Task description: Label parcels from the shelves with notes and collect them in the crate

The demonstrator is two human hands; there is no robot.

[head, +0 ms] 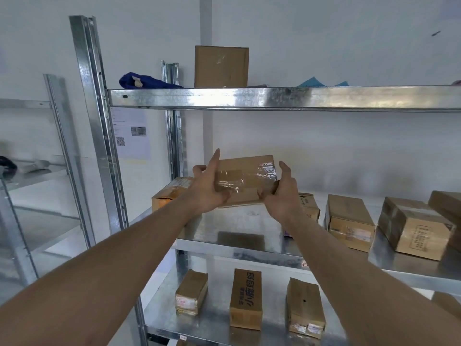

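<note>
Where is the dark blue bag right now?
In the head view, the dark blue bag lies at the left end of the top shelf, just left of the upright cardboard box.

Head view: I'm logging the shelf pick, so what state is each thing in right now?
Taped parcel: lifted off the middle shelf, held at both ends.
Left hand: grips the parcel's left end.
Right hand: grips its right end.
Box on top shelf: upright, untouched.
Three lower boxes: lying flat, apart.
</note>
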